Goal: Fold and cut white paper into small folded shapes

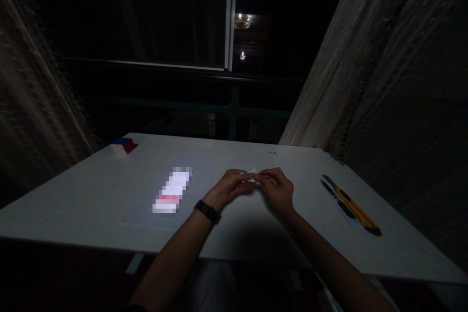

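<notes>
Above the middle of the white table (pixel 234 234), a small piece of white paper (pixel 252 174) is pinched between my two hands. It looks folded, though fingers cover most of it. My left hand (pixel 233 186), with a dark band on its wrist, grips the paper from the left. From the right, my right hand (pixel 277 189) closes its thumb and fingers on the same paper. The fingertips of both hands nearly meet.
Left of my hands, a lit phone with a blurred screen (pixel 171 190) lies on a paper sheet (pixel 137 217). A puzzle cube (pixel 123 146) sits at the back left. A yellow box cutter (pixel 356 209) and a black pen (pixel 338 200) lie right. Small scraps (pixel 272 152) lie behind.
</notes>
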{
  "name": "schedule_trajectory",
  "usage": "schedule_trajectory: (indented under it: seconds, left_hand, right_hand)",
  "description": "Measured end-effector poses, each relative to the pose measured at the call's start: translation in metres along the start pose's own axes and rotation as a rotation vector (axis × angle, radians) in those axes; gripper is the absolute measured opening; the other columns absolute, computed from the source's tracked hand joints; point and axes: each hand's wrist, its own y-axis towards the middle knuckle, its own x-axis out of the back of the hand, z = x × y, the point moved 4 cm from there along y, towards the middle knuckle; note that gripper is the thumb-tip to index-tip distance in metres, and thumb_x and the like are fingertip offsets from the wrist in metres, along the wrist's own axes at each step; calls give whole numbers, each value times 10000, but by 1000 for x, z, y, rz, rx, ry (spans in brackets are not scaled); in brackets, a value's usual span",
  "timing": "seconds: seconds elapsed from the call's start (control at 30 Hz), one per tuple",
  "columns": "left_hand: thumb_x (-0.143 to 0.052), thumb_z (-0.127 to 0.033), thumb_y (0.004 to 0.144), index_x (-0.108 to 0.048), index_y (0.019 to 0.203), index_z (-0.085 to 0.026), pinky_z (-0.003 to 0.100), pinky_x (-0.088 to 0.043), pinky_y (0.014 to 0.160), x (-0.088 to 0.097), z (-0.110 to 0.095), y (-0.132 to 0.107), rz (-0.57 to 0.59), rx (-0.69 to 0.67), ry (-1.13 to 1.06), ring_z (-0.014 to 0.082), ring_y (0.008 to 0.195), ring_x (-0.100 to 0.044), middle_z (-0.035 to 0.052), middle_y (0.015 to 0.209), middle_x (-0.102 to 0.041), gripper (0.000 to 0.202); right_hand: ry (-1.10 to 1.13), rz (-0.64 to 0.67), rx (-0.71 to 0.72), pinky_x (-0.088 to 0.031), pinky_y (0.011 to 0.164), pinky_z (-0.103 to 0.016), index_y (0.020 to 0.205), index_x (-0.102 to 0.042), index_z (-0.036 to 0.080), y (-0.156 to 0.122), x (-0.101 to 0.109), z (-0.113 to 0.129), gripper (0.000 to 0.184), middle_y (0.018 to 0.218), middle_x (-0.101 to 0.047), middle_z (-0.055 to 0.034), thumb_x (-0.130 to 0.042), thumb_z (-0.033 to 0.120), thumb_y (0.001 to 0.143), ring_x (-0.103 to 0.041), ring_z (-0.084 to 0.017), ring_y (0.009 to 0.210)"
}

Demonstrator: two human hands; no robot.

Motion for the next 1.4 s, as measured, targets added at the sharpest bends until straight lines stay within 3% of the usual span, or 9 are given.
schedule_trajectory:
  seconds: [0.17, 0.3, 0.47, 0.57, 0.8, 1.03, 1.17, 1.4]
  left_hand:
    - [-749, -139, 644, -636, 707, -70, 183, -528, 601, 2, 2, 2, -63, -17, 46, 117, 591, -638, 53, 632, -643, 147]
    - [-761, -153, 633, -620, 718, -66, 209, -543, 576, 4, 1, 4, -218, -97, 89, 128, 565, -642, 61, 616, -644, 186]
    - [-792, -211, 589, -627, 740, -63, 224, -543, 526, 3, -1, 5, -352, -246, 206, 150, 535, -648, 71, 609, -656, 269]
    - [-785, -244, 595, -640, 729, -61, 210, -532, 510, 0, -1, 6, -346, -287, 288, 155, 534, -651, 62, 589, -650, 269]
    - [-788, -279, 588, -634, 790, -71, 216, -528, 485, 0, 0, 8, -342, -292, 311, 160, 523, -652, 53, 612, -653, 328]
    - [-758, -324, 626, -628, 801, -68, 218, -522, 479, 4, 1, 11, -312, -360, 380, 165, 537, -657, 60, 655, -648, 336]
    - [-749, -331, 631, -624, 780, -88, 220, -520, 485, 7, 2, 14, -286, -389, 405, 172, 555, -664, 49, 682, -645, 311]
    - [-769, -313, 599, -588, 736, -112, 248, -528, 517, 9, 6, 17, -236, -378, 369, 158, 546, -653, 19, 679, -628, 304]
  right_hand:
    - [21, -14, -74, -513, 676, -300, 736, -632, 197, 3, 2, -10, 177, 770, -592, -5, -705, 344, 669, -634, -151, 668]
    - [26, -6, -173, -485, 688, -298, 777, -622, 181, 6, 3, -22, 269, 773, -634, -27, -697, 414, 666, -627, -165, 699]
    - [25, 177, -298, -399, 521, -249, 617, -569, 177, 3, -7, -33, 403, 531, -560, 1, -521, 542, 781, -518, -130, 516]
    - [49, 253, -326, -368, 504, -246, 575, -557, 178, 0, -13, -39, 420, 501, -534, 10, -541, 556, 756, -484, -122, 492]
    - [131, 248, -385, -339, 486, -244, 636, -550, 181, -2, -17, -45, 348, 515, -508, 30, -587, 516, 724, -450, -118, 486]
    - [-21, 244, -233, -363, 544, -243, 709, -505, 198, -5, -17, -31, 293, 617, -533, 21, -466, 468, 816, -480, -130, 570]
    - [-66, 301, -237, -348, 527, -238, 734, -452, 216, -8, -18, -32, 271, 596, -496, 36, -390, 448, 859, -468, -131, 548]
    - [-387, 372, -150, -337, 569, -258, 813, -427, 223, -7, -16, -25, 244, 663, -560, 4, -301, 414, 900, -537, -169, 610]
